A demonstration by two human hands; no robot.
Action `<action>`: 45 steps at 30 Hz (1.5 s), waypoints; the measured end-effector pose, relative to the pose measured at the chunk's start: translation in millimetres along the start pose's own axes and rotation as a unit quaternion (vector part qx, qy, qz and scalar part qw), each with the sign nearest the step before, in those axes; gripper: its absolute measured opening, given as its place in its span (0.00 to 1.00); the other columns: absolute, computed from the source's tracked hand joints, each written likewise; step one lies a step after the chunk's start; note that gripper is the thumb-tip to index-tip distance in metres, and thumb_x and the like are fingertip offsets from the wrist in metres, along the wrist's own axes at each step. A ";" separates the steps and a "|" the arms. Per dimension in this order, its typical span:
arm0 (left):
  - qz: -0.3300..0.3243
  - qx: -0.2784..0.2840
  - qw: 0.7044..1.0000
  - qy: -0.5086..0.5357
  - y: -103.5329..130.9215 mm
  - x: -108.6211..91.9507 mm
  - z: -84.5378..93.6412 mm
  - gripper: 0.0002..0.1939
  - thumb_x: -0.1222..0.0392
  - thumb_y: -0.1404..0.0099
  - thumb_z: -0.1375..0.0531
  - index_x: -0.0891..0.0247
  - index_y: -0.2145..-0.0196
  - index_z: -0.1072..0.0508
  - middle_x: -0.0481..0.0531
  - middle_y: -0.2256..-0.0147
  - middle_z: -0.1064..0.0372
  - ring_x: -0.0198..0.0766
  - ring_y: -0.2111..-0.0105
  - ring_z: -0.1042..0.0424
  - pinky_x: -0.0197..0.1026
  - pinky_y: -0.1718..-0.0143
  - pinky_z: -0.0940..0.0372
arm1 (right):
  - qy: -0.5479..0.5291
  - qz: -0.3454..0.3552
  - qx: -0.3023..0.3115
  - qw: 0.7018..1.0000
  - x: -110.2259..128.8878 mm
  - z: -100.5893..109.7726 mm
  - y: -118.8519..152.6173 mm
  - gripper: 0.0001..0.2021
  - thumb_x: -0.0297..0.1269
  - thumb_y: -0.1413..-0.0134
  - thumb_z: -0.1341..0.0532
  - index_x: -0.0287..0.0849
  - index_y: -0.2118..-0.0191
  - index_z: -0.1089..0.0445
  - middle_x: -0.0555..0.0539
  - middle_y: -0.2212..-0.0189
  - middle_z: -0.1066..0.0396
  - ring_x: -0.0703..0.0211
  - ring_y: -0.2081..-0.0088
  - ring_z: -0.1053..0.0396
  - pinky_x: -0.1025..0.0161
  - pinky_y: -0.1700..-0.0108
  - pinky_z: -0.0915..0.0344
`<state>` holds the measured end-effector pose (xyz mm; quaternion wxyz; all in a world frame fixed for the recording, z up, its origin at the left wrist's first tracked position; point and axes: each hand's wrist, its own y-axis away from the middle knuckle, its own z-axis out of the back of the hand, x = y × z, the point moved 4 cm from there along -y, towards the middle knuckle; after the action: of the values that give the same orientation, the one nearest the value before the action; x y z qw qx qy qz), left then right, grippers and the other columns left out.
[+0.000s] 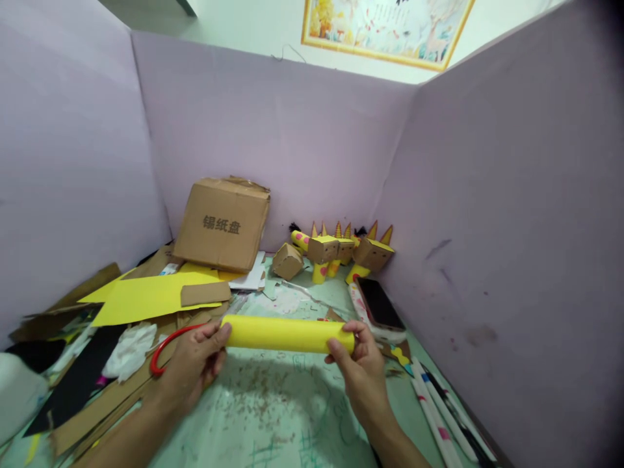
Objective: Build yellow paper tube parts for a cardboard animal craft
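A yellow paper tube (287, 333) stretches level above the green tabletop (292, 396), held at both ends. Around its left end, my left hand (197, 357) is closed with the thumb on top. My right hand (358, 364) grips the right end, thumb in front and fingers behind. Just behind my left hand lies a red loop handle (160, 354), likely of scissors, partly hidden by the hand. Beyond the tube stand several small giraffe-like figures (324, 250) with cardboard heads, yellow bodies and pointed horns.
Yellow sheets (146, 296), cardboard strips (102, 409) and a crumpled tissue (129, 351) crowd the left. A cardboard box (221, 224) leans at the back, near a small cardboard block (287, 261). Right are a phone (380, 303) and several markers (439, 416). Purple panels (273, 130) enclose the table.
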<state>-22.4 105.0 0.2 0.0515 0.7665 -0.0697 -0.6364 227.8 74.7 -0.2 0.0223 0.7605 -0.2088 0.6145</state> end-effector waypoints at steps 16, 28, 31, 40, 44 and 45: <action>-0.086 -0.056 0.994 -0.022 5.0 -6.8 -8.8 0.14 0.52 0.60 0.33 0.66 0.81 0.27 0.50 0.86 0.33 0.32 0.85 0.38 0.33 0.84 0.43 | -0.011 -0.003 -0.067 0.998 -2.9 8.2 -3.2 0.17 0.43 0.54 0.37 0.45 0.62 0.44 0.54 0.73 0.33 0.64 0.76 0.32 0.69 0.81 0.32; -0.069 0.046 0.997 -0.010 0.7 -12.8 2.1 0.16 0.47 0.54 0.36 0.66 0.78 0.28 0.41 0.89 0.48 0.23 0.89 0.55 0.30 0.87 0.64 | -0.007 0.072 -0.085 0.994 7.1 14.2 0.5 0.13 0.42 0.54 0.36 0.45 0.69 0.42 0.58 0.80 0.37 0.66 0.79 0.35 0.68 0.80 0.31; -0.008 0.034 0.998 -0.043 -1.6 -11.5 0.6 0.18 0.47 0.55 0.35 0.66 0.80 0.30 0.39 0.90 0.53 0.22 0.89 0.60 0.30 0.88 0.67 | 0.000 0.087 -0.084 0.993 7.1 13.5 2.8 0.12 0.41 0.52 0.37 0.44 0.68 0.41 0.55 0.77 0.33 0.65 0.76 0.32 0.66 0.75 0.29; -0.140 -0.012 0.982 -0.125 2.7 -14.7 5.0 0.18 0.54 0.57 0.34 0.64 0.90 0.38 0.41 0.88 0.54 0.25 0.85 0.56 0.32 0.85 0.59 | -0.022 0.010 -0.012 1.000 5.7 8.2 -5.9 0.16 0.40 0.58 0.35 0.45 0.67 0.43 0.60 0.82 0.39 0.72 0.87 0.42 0.76 0.89 0.43; -0.119 0.014 0.988 -0.102 1.7 -5.4 1.7 0.18 0.51 0.51 0.38 0.64 0.88 0.38 0.42 0.88 0.51 0.26 0.86 0.54 0.32 0.85 0.59 | -0.024 0.037 -0.045 0.998 5.5 13.1 -4.1 0.15 0.43 0.54 0.37 0.45 0.71 0.46 0.63 0.84 0.44 0.75 0.90 0.46 0.78 0.90 0.49; -0.098 0.022 0.991 -0.086 0.9 -2.6 0.5 0.19 0.50 0.50 0.39 0.64 0.87 0.37 0.42 0.89 0.49 0.26 0.86 0.53 0.32 0.85 0.59 | -0.022 0.042 -0.050 0.998 5.5 13.5 -3.6 0.15 0.43 0.54 0.37 0.45 0.71 0.46 0.62 0.83 0.43 0.74 0.89 0.43 0.77 0.89 0.46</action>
<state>-23.4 104.6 2.8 -0.0340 0.7133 -0.0127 -0.6999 242.4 72.5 2.5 0.0302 0.7622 -0.2711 0.5870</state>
